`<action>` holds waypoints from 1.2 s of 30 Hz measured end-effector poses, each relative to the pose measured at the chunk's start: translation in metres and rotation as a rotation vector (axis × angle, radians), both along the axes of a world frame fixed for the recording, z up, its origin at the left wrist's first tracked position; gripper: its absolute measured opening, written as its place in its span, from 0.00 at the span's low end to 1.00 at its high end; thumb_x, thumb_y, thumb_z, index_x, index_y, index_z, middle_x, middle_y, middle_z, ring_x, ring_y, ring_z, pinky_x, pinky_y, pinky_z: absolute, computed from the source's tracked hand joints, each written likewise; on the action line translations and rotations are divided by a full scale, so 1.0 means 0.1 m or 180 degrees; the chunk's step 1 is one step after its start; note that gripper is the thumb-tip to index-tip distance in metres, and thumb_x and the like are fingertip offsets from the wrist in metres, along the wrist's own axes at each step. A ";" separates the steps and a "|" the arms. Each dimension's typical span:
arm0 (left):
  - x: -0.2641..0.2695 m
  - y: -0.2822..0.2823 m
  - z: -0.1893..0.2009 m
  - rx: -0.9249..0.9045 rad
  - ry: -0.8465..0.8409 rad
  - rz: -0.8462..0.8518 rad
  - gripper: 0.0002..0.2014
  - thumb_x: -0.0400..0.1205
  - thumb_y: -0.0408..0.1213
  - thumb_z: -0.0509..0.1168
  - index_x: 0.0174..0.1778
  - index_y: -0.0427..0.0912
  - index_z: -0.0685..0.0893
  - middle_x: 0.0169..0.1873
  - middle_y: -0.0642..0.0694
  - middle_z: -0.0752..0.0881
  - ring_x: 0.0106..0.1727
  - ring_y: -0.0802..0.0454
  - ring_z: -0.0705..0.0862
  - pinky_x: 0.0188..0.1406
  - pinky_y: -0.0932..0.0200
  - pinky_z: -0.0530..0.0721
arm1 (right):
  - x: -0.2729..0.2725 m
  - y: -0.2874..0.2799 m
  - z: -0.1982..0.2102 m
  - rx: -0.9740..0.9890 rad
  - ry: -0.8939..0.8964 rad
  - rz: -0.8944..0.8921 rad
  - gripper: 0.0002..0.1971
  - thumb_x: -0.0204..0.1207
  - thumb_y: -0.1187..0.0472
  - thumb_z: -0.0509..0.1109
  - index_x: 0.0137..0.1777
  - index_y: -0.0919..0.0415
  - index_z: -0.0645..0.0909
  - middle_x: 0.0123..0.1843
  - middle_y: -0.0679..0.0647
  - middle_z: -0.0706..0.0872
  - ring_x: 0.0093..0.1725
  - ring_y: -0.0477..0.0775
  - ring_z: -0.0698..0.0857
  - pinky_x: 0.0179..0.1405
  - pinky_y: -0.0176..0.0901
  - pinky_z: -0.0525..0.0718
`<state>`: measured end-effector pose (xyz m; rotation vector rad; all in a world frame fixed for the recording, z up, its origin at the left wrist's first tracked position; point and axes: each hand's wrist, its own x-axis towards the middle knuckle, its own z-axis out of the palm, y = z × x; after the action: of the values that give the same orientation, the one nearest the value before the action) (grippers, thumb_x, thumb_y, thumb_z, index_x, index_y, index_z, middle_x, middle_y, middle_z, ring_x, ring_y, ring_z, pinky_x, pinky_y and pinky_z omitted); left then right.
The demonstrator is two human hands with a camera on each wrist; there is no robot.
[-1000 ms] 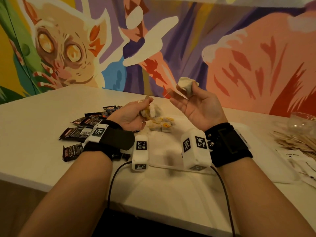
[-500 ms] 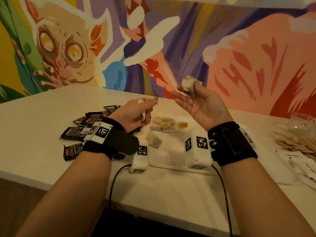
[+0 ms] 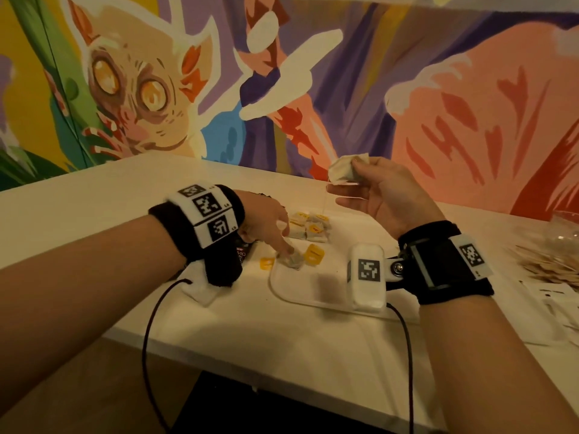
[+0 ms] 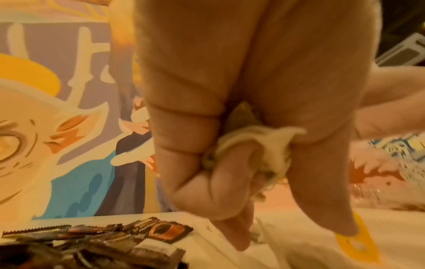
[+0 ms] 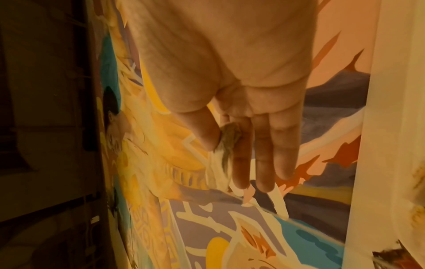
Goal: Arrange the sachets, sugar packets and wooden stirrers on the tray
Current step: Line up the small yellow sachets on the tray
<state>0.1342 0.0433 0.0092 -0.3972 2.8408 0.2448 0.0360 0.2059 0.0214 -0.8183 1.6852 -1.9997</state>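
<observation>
My left hand [image 3: 286, 250] reaches palm down to the near left corner of the white tray [image 3: 313, 294]. It pinches a crumpled tea bag [image 4: 253, 143] in its curled fingers, just above the tray. My right hand [image 3: 352, 175] is raised above the tray's far side, its thumb and forefinger pinching another tea bag [image 3: 344, 172] whose string hangs down. A cluster of tea bags with yellow tags [image 3: 310, 227] lies at the tray's far left. Two loose yellow tags [image 3: 314, 253] lie close to my left fingers. Dark sachets [image 4: 92, 242] lie left of the tray, mostly hidden behind my wrist in the head view.
Wooden stirrers [image 3: 548, 266] lie in a heap on the table at the far right, with a glass jar [image 3: 568, 227] behind them and white paper packets [image 3: 557, 297] in front. A painted wall runs along the table's far edge. A cable hangs over the near edge.
My left hand has turned palm down and dropped from mid-air onto the tea bag lying at the tray's near left corner. The right hand stays raised with its tea bag.
</observation>
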 end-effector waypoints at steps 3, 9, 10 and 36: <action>-0.04 0.06 -0.06 -0.0148 -0.0046 -0.0152 0.26 0.75 0.57 0.68 0.65 0.48 0.78 0.57 0.51 0.78 0.53 0.51 0.77 0.47 0.60 0.78 | 0.01 0.02 0.01 0.0058 0.0000 -0.0045 0.12 0.84 0.59 0.59 0.62 0.63 0.75 0.52 0.58 0.88 0.45 0.56 0.90 0.38 0.42 0.87; -0.07 0.04 -0.05 0.1187 0.0378 0.0038 0.03 0.77 0.42 0.68 0.39 0.48 0.83 0.47 0.38 0.86 0.37 0.47 0.76 0.33 0.58 0.74 | -0.05 0.05 0.00 0.0025 -0.0271 -0.0223 0.10 0.82 0.60 0.62 0.58 0.62 0.79 0.42 0.54 0.86 0.32 0.47 0.84 0.27 0.36 0.80; -0.06 0.03 -0.03 0.1826 0.0600 0.0074 0.06 0.79 0.37 0.65 0.36 0.45 0.83 0.51 0.34 0.86 0.37 0.45 0.73 0.30 0.59 0.70 | -0.06 0.05 0.00 -0.0035 -0.0312 -0.0267 0.12 0.81 0.60 0.63 0.61 0.64 0.79 0.42 0.54 0.85 0.29 0.45 0.82 0.24 0.34 0.79; -0.21 0.14 -0.24 0.4501 0.1377 -0.0187 0.03 0.73 0.32 0.71 0.33 0.40 0.89 0.30 0.43 0.85 0.25 0.58 0.77 0.17 0.69 0.74 | -0.13 0.05 -0.04 -0.1170 -0.0812 -0.0201 0.21 0.78 0.72 0.64 0.70 0.81 0.69 0.61 0.70 0.83 0.44 0.56 0.89 0.36 0.36 0.87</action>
<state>0.1127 0.0570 -0.0143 0.0825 2.1997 2.2575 0.0229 0.2107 0.0175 -0.5950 1.2360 -2.3829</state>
